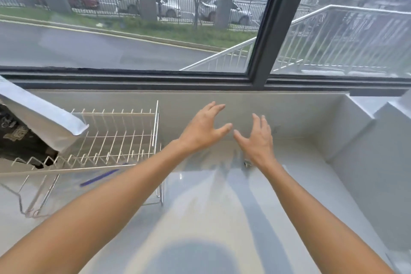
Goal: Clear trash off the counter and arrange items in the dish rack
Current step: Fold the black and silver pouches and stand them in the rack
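Both of the person's arms are reaching forward over the pale glossy counter [222, 218], toward the low wall under the window [133, 18]. The left hand [203, 128] is hovering with fingers spread wide and curled slightly, holding nothing. The right hand [258, 138] is hovering just beside it, thumb nearly meeting the left thumb, fingers also splayed and empty.

The white wire dish rack [115, 140] is sitting on the counter to the left of both hands, near the left forearm, which is crossing in front of the rack's near right corner. A clear flat item with a blue strip [100, 177] is lying in the rack's lower front part, beside that forearm. A white bag [44, 118] is leaning over the rack's far left corner; next to it sits a dark item with pale printing [15, 133] too blurred to read. A small dark speck [247, 163] is lying on the counter under the right wrist; what it is cannot be told.
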